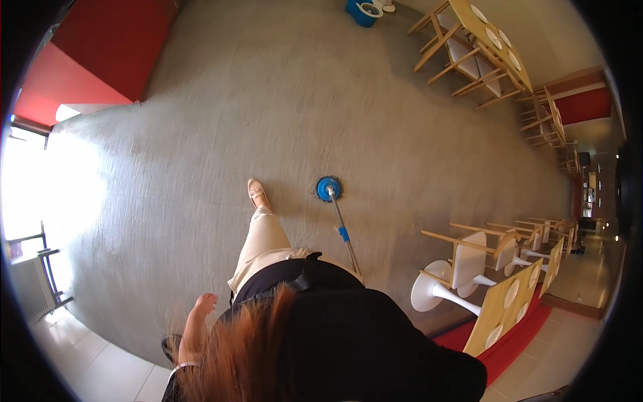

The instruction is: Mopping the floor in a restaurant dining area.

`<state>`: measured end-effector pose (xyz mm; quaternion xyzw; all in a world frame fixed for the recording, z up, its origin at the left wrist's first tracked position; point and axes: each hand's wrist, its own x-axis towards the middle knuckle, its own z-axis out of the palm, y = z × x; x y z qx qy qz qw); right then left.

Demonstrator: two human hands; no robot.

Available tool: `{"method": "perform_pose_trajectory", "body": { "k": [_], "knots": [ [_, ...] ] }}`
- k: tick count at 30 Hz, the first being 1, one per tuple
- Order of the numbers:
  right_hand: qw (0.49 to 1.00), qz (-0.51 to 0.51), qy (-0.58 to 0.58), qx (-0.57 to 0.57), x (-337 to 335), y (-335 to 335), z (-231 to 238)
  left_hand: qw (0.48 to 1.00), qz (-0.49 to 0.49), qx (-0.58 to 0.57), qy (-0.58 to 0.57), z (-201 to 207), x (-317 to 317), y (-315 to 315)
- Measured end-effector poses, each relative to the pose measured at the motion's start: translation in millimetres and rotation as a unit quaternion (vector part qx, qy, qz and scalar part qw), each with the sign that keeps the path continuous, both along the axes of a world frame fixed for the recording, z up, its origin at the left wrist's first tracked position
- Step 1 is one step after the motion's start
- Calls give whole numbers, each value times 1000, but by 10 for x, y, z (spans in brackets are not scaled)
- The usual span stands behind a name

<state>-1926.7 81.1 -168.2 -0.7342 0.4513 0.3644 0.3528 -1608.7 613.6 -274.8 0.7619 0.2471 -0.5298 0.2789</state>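
A round blue mop head with a dark fringe (329, 189) rests on the grey floor, to the right of my forward foot. From it the metal mop handle (347, 248), with a blue collar partway up, slants back toward my right side and disappears behind my body. My left hand (204, 305) hangs beside my left hip, its fingers loosely apart and holding nothing. My right hand is hidden by my torso and black sleeve, so its grip does not show.
A blue bucket (364, 13) stands far ahead. Wooden tables with plates and chairs (489, 37) line the far right; white chairs (469, 262) and more tables stand nearer on the right. A red block-shaped structure (110, 50) fills the far left. Dark-framed furniture (40, 275) stands at left.
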Motion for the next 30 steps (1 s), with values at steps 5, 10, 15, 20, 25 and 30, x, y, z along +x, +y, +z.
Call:
{"method": "perform_pose_trajectory", "body": {
  "k": [5,10,15,20,25,30],
  "knots": [
    [998,40,-43,-34,154,1135,-1003,983,114,-80,-117,-1070,70,1433],
    [994,53,-88,-41,1585,1237,-1393,960,-95,-53,-260,-572,2213,864],
    [997,14,-46,-55,3380,728,-1608,850,-53,-347,-393,1141,3948,-800],
    [996,15,-62,-65,4679,21,-1701,555,-217,-675,-435,2627,4557,-2131],
    [993,-23,-104,-48,5874,-1292,-1840,403,-226,-846,-265,3287,5132,-3862],
    [989,-29,-136,-43,6871,-2391,-1935,391,-259,-857,-214,3427,5773,-5035]
  ]
}}
